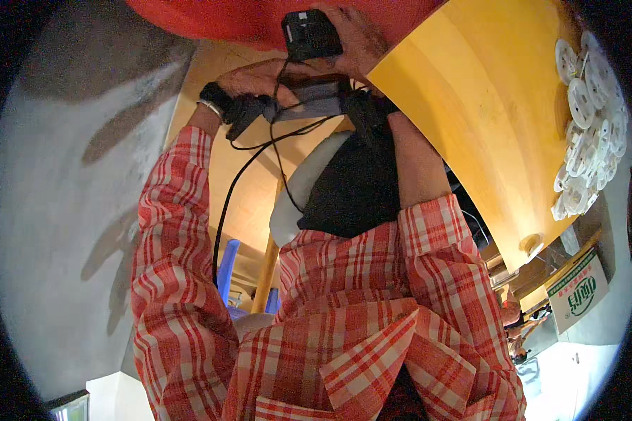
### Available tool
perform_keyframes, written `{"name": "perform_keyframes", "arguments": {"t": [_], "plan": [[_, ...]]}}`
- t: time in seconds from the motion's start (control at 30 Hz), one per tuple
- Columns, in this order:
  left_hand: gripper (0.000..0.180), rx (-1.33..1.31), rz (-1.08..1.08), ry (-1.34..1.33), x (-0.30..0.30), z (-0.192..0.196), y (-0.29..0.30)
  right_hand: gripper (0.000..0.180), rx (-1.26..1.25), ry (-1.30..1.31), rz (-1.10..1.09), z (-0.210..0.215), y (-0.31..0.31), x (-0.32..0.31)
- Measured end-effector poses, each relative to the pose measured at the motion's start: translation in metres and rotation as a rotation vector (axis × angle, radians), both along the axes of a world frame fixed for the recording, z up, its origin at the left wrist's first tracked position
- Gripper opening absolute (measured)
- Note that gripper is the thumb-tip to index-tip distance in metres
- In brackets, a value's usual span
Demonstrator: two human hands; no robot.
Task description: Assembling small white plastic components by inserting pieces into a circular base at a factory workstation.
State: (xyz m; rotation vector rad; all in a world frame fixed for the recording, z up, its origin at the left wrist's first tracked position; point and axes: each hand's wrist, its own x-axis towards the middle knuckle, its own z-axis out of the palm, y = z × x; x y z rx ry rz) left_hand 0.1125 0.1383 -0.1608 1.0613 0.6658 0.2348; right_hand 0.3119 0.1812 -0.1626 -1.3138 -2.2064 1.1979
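A small black boxy device (312, 35) with a thin cable is near the top of the head view. My right hand (358, 42) is closed at its right side, with fingers along its top edge. Just below lies a flat dark grey block (321, 98). My left hand (256, 78) reaches to the block's left end, its fingers partly hidden, so I cannot tell if it grips the block. A black strapped unit (249, 116) sits at my left wrist and another dark unit (364, 111) at my right wrist. Black cables (233, 179) hang down between my forearms.
A red curved surface (211, 19) spans the top. At right stands a yellow wooden panel (484, 105) bearing a cluster of white plastic discs (590, 126). A grey wall (56, 231) rises at left. Blue objects (226, 270) show below the pale wood. A white carton (579, 291) stands lower right.
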Motion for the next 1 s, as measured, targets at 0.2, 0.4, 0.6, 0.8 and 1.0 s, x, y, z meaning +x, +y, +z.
{"name": "perform_keyframes", "arguments": {"t": [0.2,0.4,0.6,0.8,1.0], "plan": [[0.066,0.202,-0.027,0.095,0.007,-0.014,0.013,0.093,0.079,-0.01,-0.15,-0.032,-0.002,-0.001],[0.071,-0.008,-0.024,0.189,0.001,-0.017,0.008,0.081,0.413,0.273,-0.187,-0.014,-0.011,0.005],[0.075,0.004,0.014,0.053,0.004,-0.035,0.008,0.042,0.072,0.186,-0.611,-0.008,-0.026,-0.003],[0.067,-0.089,0.007,0.156,0.004,-0.031,0.01,0.046,-0.118,0.197,-0.383,0.016,-0.05,0.002],[0.07,0.3,-0.037,0.106,0.013,-0.037,0.01,0.058,-0.162,0.19,-0.27,-0.003,-0.061,0.015]]}}
